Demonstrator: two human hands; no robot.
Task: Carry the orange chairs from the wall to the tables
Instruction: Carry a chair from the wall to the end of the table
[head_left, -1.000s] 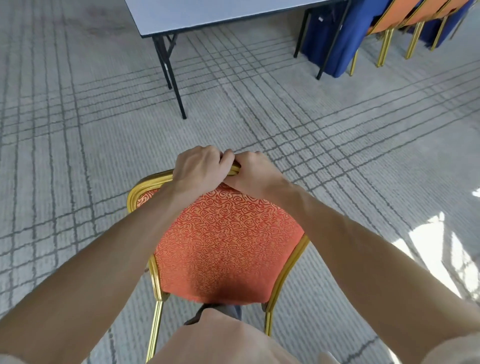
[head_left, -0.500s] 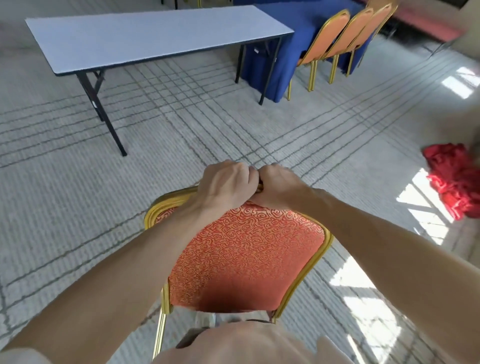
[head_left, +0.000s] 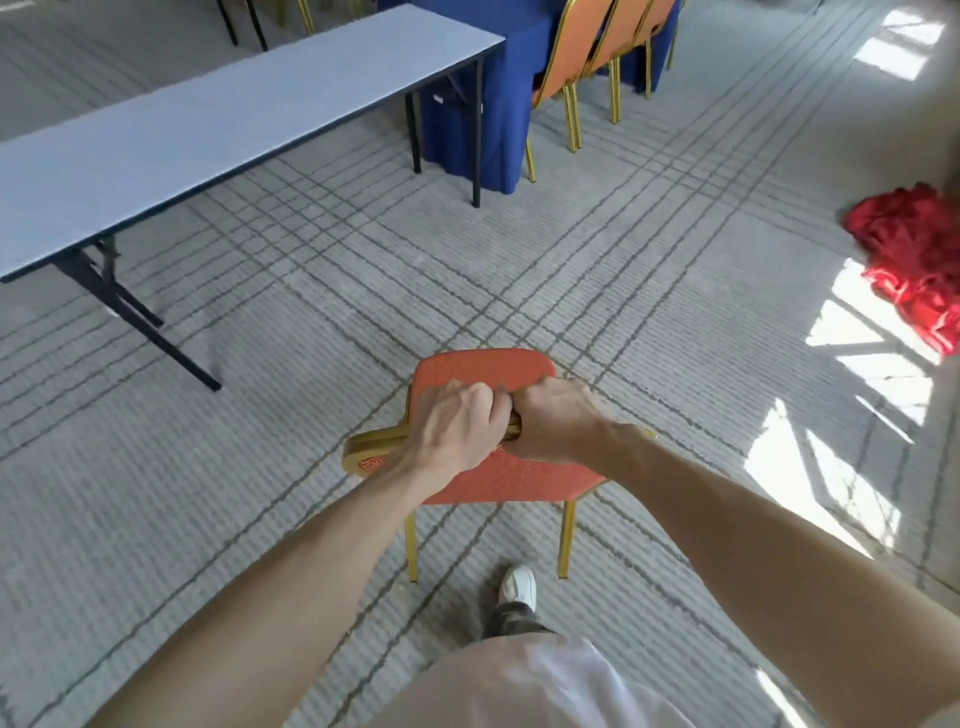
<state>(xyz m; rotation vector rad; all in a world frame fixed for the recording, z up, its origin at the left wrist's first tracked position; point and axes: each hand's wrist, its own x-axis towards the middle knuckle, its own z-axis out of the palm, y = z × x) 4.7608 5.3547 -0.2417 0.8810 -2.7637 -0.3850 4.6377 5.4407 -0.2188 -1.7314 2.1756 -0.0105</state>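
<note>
**Fingers (head_left: 480, 402) curled over the chair's top rail, desk ahead**

Fingers of both hands are wrapped tight round the gold top rail (head_left: 371, 448) of the orange chair (head_left: 498, 475). My left hand (head_left: 457, 421) and right hand (head_left: 558, 421) sit knuckle to knuckle at the middle of the rail, with the thumbs hidden underneath.

Position: the chair is directly in front of me on open carpet (head_left: 260, 467), its backrest toward me and the seat (head_left: 483, 369) pointing away. Two rear legs (head_left: 410, 540) show below my wrists. I cannot tell whether they are clear of the floor. The long bare desk (head_left: 208, 114) is ahead and to the left, well apart from the chair. A blue-draped desk (head_left: 467, 104) beyond it already has chairs (head_left: 571, 47) pulled up.

Handling notes (judgement):
- The metal frame looks stiff, so it should not flex in the grip.
- The weight is probably moderate. Most of it hangs forward and below my hands, so the seat will want to swing.
- The painted rail is smooth and could turn in the palm, so a full wrap is better than a pinch.
- Centre hold is fine for a straight carry. Spreading my hands toward the rail's corners would give better control of twist when setting down.
- Keep the legs off my shoe (head_left: 519, 584) and steer wide of the red cloth (head_left: 919, 249) on the right.
</note>
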